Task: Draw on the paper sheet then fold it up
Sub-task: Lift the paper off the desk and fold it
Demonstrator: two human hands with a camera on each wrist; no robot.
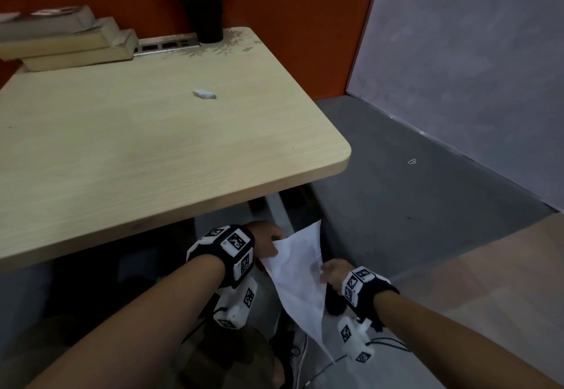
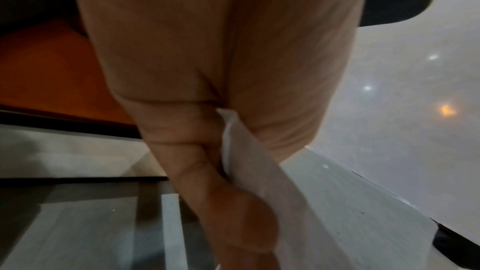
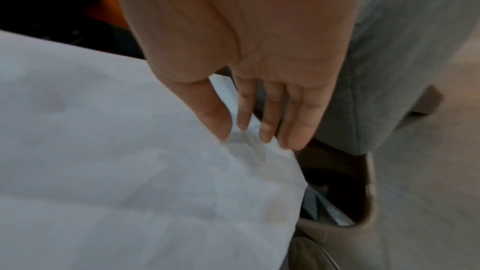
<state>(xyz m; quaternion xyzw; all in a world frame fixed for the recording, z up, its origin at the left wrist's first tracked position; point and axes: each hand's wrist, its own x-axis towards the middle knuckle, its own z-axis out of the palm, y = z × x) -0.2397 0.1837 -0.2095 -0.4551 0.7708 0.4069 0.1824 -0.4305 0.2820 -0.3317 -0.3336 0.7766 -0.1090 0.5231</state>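
A white paper sheet [image 1: 297, 272] hangs in the air below the front right corner of the wooden table [image 1: 171, 156], tilted with one corner pointing down. My left hand [image 1: 267, 240] grips its left edge. In the left wrist view the curled fingers [image 2: 192, 171] and the thumb pinch the sheet [image 2: 249, 155]. My right hand [image 1: 332, 272] is at the sheet's right edge. Its straight fingers [image 3: 270, 122] and its thumb touch the sheet [image 3: 116, 151] near the rim. The sheet looks creased and blurred.
A small folded scrap of white paper [image 1: 204, 94] lies mid-table. Stacked books [image 1: 64, 42] sit at the back left. A black plant pot [image 1: 209, 24] and a socket strip [image 1: 164, 45] line the back edge. Grey floor [image 1: 412, 199] lies to the right, and a shoe [image 1: 294, 355] is below the sheet.
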